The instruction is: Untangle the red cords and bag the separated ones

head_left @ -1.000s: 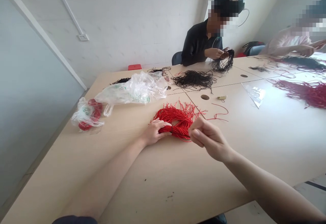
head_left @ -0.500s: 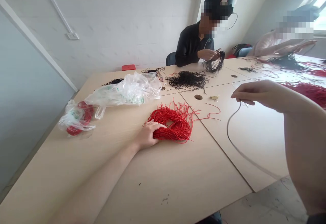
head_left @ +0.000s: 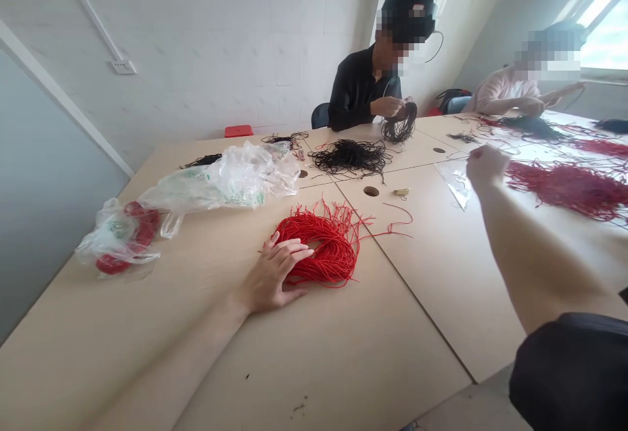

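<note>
A looped bundle of red cords (head_left: 333, 267) lies on the table with its loose ends fanned toward the far side. My left hand (head_left: 275, 274) rests on the bundle's left edge, fingers spread and thumb on the tabletop. Stretched out over the right side of the table is my right hand (head_left: 487, 164), curled closed. Its fingertips are turned away from view, so what it holds, if anything, is hidden. Beside it lies a clear triangular set square (head_left: 456, 184), and further right a heap of red cords (head_left: 569, 189).
Crumpled plastic bags (head_left: 235, 179) and a bag with red cord (head_left: 122, 238) lie at left. A black cord pile (head_left: 350, 156), a table hole (head_left: 371, 191) and a gold clip (head_left: 401, 192) are ahead. Two people (head_left: 360, 91) sit across, handling cords.
My right hand has moved forward and left, away from me; the dark cord hanging from it no longer shows. My left hand's fingers have spread and loosened on the red bundle.
</note>
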Tool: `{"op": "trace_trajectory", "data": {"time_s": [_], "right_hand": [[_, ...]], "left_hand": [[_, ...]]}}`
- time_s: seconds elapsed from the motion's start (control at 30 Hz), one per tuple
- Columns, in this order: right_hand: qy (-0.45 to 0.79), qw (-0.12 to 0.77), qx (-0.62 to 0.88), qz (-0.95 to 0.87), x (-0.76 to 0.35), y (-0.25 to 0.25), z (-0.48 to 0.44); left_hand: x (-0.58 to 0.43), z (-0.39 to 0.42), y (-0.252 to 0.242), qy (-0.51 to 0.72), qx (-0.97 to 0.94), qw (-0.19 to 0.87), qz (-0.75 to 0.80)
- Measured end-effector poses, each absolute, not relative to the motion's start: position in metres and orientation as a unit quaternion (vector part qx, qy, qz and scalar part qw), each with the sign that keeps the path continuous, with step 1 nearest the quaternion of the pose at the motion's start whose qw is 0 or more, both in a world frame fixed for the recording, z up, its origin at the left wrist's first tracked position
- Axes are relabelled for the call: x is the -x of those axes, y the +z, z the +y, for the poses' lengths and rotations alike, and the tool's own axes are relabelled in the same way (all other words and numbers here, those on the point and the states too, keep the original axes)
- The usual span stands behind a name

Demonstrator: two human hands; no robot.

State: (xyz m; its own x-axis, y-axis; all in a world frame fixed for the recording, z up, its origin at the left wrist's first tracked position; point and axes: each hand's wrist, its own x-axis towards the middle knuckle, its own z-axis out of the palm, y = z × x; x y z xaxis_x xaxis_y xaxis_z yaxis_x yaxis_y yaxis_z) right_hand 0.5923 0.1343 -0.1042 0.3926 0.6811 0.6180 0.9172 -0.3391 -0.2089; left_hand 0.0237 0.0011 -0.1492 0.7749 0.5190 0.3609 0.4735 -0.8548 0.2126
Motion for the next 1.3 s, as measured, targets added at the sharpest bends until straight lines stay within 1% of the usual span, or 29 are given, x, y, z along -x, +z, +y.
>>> {"op": "trace_trajectory", "data": {"time_s": [0.13, 0.23, 0.37, 0.5, 0.53, 0.57, 0.6, 0.63, 0.7, 0.77, 0.8, 0.9, 0.97, 1.07, 1.17, 1.3], "right_hand": [[-0.08, 0.234, 0.823, -0.511, -0.571, -0.182, 0.121], [-0.032, 0.222, 0.836, -0.5, -0.563, -0.206, 0.11], [-0.018, 0.231, 0.835, -0.499, -0.547, -0.196, 0.109], [-0.069, 0.29, 0.782, -0.547, -0.482, -0.166, 0.114], [-0.083, 0.31, 0.753, -0.575, -0.456, -0.157, 0.111], [-0.084, 0.348, 0.689, -0.63, -0.427, -0.148, 0.105], [-0.059, 0.368, 0.622, -0.689, -0.396, -0.14, 0.097], [-0.018, 0.358, 0.557, -0.749, -0.365, -0.133, 0.085], [0.043, 0.292, 0.449, -0.843, -0.309, -0.124, 0.058], [0.049, 0.244, 0.357, -0.9, -0.267, -0.124, 0.033], [0.056, 0.231, 0.337, -0.911, -0.252, -0.128, 0.023], [0.086, 0.198, 0.352, -0.911, -0.229, -0.145, 0.007], [0.09, 0.188, 0.358, -0.91, -0.226, -0.155, 0.006], [0.088, 0.18, 0.364, -0.91, -0.229, -0.156, 0.01], [0.074, 0.174, 0.377, -0.907, -0.239, -0.147, 0.021], [0.063, 0.158, 0.347, -0.922, -0.266, -0.14, 0.048]], "left_hand": [[-0.024, -0.001, -0.147, 0.184, -0.952, 0.041, 0.241], [-0.025, -0.001, -0.147, 0.184, -0.948, 0.046, 0.255], [-0.024, 0.001, -0.151, 0.195, -0.935, 0.059, 0.292], [-0.022, 0.002, -0.154, 0.228, -0.905, 0.066, 0.353], [-0.021, 0.003, -0.155, 0.236, -0.898, 0.066, 0.365], [-0.019, 0.003, -0.156, 0.241, -0.892, 0.064, 0.377], [-0.018, 0.003, -0.157, 0.243, -0.886, 0.06, 0.389], [-0.016, 0.004, -0.158, 0.241, -0.882, 0.053, 0.402], [-0.009, 0.005, -0.159, 0.225, -0.877, 0.026, 0.425], [0.0, 0.007, -0.158, 0.198, -0.883, -0.011, 0.425], [0.005, 0.008, -0.156, 0.182, -0.895, -0.027, 0.407], [0.018, 0.008, -0.144, 0.126, -0.948, -0.041, 0.291], [0.018, 0.004, -0.137, 0.114, -0.965, -0.045, 0.231], [0.0, -0.009, -0.137, 0.15, -0.958, -0.07, 0.235], [-0.027, -0.025, -0.15, 0.155, -0.948, -0.08, 0.268], [-0.041, -0.033, -0.16, 0.145, -0.942, -0.053, 0.298]]}}
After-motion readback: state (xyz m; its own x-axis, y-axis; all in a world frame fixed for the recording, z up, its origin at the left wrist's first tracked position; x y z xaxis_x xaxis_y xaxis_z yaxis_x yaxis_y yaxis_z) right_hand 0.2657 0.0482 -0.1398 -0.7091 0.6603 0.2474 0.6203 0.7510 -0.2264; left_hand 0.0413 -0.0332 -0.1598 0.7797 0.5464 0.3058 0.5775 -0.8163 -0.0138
